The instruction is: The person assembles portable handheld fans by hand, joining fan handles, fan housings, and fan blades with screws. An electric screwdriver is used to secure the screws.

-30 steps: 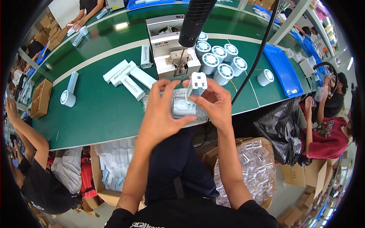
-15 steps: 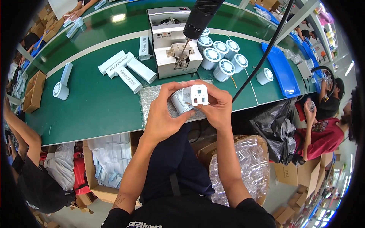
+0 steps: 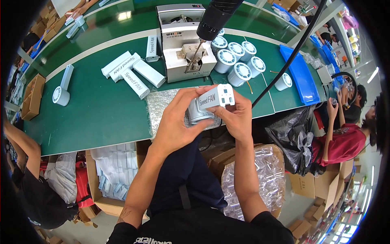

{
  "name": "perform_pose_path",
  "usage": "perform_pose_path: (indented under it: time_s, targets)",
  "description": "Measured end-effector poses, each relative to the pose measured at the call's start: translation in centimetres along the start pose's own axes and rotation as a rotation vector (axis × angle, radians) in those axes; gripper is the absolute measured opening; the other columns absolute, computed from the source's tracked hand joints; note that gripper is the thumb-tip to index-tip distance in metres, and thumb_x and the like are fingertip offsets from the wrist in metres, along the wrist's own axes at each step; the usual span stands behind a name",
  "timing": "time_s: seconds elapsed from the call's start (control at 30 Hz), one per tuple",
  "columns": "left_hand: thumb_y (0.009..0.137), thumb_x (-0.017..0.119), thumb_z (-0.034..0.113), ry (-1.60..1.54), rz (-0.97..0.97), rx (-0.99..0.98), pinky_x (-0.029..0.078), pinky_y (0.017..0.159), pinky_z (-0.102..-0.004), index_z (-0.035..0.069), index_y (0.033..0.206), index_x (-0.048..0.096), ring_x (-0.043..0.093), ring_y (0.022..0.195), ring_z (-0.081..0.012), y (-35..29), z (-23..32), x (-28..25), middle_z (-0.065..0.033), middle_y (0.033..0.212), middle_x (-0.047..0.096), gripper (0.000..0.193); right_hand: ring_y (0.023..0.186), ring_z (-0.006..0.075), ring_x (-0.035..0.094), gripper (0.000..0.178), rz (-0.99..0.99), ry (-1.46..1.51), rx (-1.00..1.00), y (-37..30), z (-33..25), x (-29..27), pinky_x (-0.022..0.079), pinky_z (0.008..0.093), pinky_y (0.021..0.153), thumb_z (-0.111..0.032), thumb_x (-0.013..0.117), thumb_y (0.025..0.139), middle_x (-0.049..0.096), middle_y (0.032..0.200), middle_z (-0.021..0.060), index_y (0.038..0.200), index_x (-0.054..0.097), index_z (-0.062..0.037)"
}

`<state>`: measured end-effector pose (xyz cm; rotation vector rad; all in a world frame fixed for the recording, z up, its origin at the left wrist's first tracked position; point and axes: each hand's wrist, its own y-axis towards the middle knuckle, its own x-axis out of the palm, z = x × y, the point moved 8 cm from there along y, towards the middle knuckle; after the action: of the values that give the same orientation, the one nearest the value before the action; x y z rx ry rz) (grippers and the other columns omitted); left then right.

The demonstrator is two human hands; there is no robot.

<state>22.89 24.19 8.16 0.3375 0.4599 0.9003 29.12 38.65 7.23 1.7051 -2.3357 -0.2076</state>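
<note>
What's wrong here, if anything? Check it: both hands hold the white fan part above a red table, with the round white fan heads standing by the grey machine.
The table colour is wrong. In the head view the table is green, not red. The rest stands: left hand and right hand hold the white fan part; round white fan heads stand by the grey machine.

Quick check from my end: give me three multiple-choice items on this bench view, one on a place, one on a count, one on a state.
1. Where does the grey machine stand?
A. on the green table
B. on the floor
C. in the blue tray

2. How many round white fan heads are grouped right of the machine, leaving out the lone one further right?
A. two
B. five
C. nine

3. How is the white fan part held?
A. lying untouched
B. by one hand
C. by both hands

Answers: 1 A, its base sits on the green top. 2 B, five are clustered. 3 C, left hand and right hand both grip it.
</note>
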Motion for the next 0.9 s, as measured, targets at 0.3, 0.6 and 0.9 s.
perform_pose_path:
  time_s: [0.3,0.6,0.9]
  targets:
    - [0.072,0.090,0.007,0.045,-0.031,0.038,0.055,0.094,-0.0384,0.002,0.127,0.067,0.069,0.111,-0.0325,0.4,0.0,-0.2,-0.0139,0.122,0.069,0.059,0.123,0.0275,0.063,0.067,0.120,0.265,-0.306,1.9,-5.4,-1.7,0.054,0.0411,0.101,-0.008,0.080,0.088,0.066,0.129,0.0196,0.146,0.049,0.0025]
    - [0.074,0.092,0.008,-0.009,0.265,-0.061,0.050,0.097,-0.0333,-0.005,0.124,0.065,0.065,0.106,-0.0188,-0.7,-3.2,-5.3,-0.0105,0.116,0.069,0.059,0.093,0.0148,0.070,0.039,0.383,-0.023,-0.556,11.2,-12.7,2.1,0.054,0.0295,0.081,-0.018,0.079,0.095,0.071,0.103,0.0072,0.124,0.060,0.0004]
    - [0.076,0.091,0.007,-0.008,0.195,-0.186,0.048,0.100,-0.0333,-0.002,0.127,0.065,0.064,0.112,-0.0217,-0.4,-4.0,-6.3,-0.0108,0.122,0.067,0.058,0.052,0.0184,0.053,0.063,0.114,0.290,-0.651,11.7,-16.4,2.8,0.045,0.0321,0.048,-0.068,0.059,0.098,0.055,0.065,0.0095,0.094,0.050,-0.0062]
